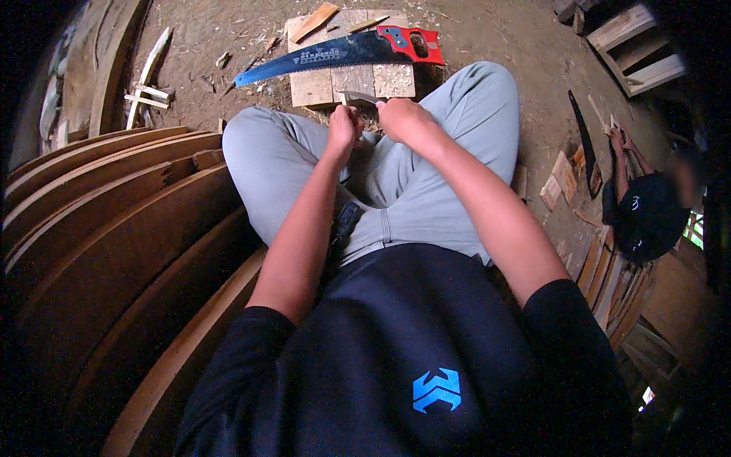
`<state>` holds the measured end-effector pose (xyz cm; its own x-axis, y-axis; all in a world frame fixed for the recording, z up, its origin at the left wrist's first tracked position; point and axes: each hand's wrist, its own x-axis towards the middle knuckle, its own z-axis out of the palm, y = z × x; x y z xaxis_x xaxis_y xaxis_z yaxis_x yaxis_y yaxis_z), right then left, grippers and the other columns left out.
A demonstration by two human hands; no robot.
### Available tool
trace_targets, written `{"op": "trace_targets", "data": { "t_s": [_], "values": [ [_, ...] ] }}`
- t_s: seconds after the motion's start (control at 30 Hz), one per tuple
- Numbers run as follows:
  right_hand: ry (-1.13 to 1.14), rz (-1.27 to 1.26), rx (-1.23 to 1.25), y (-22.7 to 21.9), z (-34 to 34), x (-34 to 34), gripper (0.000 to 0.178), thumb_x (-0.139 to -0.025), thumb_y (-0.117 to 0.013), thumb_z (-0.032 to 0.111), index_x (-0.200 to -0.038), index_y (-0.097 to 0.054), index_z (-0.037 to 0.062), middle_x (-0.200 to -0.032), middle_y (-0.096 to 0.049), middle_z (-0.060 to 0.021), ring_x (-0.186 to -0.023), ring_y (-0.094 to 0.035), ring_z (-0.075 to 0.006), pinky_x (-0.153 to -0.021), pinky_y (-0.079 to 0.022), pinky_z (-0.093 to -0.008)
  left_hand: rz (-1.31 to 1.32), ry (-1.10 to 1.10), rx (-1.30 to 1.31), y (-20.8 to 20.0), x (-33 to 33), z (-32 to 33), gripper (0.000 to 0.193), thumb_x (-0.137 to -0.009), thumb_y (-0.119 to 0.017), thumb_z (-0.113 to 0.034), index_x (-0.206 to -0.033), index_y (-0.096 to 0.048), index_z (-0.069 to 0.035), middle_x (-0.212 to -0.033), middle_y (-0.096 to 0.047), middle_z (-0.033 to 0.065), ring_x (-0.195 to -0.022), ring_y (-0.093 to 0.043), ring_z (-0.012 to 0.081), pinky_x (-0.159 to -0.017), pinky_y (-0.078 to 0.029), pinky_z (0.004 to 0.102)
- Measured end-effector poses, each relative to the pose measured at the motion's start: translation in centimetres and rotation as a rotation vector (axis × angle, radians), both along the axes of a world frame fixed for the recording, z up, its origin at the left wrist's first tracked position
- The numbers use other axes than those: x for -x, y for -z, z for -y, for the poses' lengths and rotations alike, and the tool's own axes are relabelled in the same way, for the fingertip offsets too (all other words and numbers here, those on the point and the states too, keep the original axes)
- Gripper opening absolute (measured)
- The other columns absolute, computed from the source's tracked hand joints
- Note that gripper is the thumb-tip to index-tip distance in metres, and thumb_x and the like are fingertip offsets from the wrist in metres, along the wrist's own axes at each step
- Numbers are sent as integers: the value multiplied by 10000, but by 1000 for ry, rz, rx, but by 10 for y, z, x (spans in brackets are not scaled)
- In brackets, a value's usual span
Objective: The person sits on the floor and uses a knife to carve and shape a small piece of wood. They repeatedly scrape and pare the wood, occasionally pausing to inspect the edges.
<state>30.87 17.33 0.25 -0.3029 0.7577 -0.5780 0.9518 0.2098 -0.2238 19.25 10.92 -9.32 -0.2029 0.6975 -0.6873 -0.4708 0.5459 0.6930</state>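
Note:
My left hand is closed around a small pale stick of wood, whose tip pokes up above the fist. My right hand grips a knife, its handle hidden in the fingers. The knife's blade points left and meets or nearly meets the stick's tip. Both hands are above my crossed legs, at the near edge of a low wooden board. Across that board lies a handsaw with a dark blade, blue at the tip, and a red handle to the right.
Wood offcuts and shavings lie on the board and dirt floor. Long curved planks stand at my left. A pair of crossed sticks rests at the far left. On the right, another person works near a second saw.

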Motion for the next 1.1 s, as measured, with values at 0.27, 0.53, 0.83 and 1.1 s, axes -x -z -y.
{"op": "trace_targets", "data": {
  "t_s": [0.27, 0.53, 0.83, 1.1],
  "values": [
    [-3, 18, 30, -8, 17, 10, 449, -967, -350, 338, -1009, -671, 27, -1060, -645, -203, -1009, -619, -356, -863, -486, -465, -42, -33, -63, 13, 4, 1, 350, -890, -273, -329, -689, -451, -106, -488, -442, 41, -403, -362, 156, -380, -278, 327],
    [-16, 44, -20, -1, 6, 17, 467, -972, -334, 347, -1026, -661, 18, -1078, -637, -207, -1026, -610, -361, -865, -485, -461, -93, 36, -124, 16, 2, 4, 399, -898, -254, -332, -719, -501, -75, -528, -475, 42, -428, -379, 161, -389, -301, 323],
    [74, -36, 3, 13, 0, 3, 434, -969, -338, 306, -1028, -656, 16, -1093, -615, -243, -1048, -591, -375, -903, -460, -469, 14, 59, -115, -9, 4, 1, 436, -890, -227, -374, -718, -505, -85, -500, -428, 14, -413, -332, 142, -368, -247, 310],
    [-312, 6, 81, -6, -2, -1, 467, -967, -338, 315, -1007, -640, -39, -1071, -610, -264, -1014, -591, -406, -890, -459, -489, 83, -32, 34, -5, 8, 3, 353, -863, -287, -402, -717, -469, -137, -556, -426, -5, -442, -337, 141, -406, -237, 308]
  ]
}}
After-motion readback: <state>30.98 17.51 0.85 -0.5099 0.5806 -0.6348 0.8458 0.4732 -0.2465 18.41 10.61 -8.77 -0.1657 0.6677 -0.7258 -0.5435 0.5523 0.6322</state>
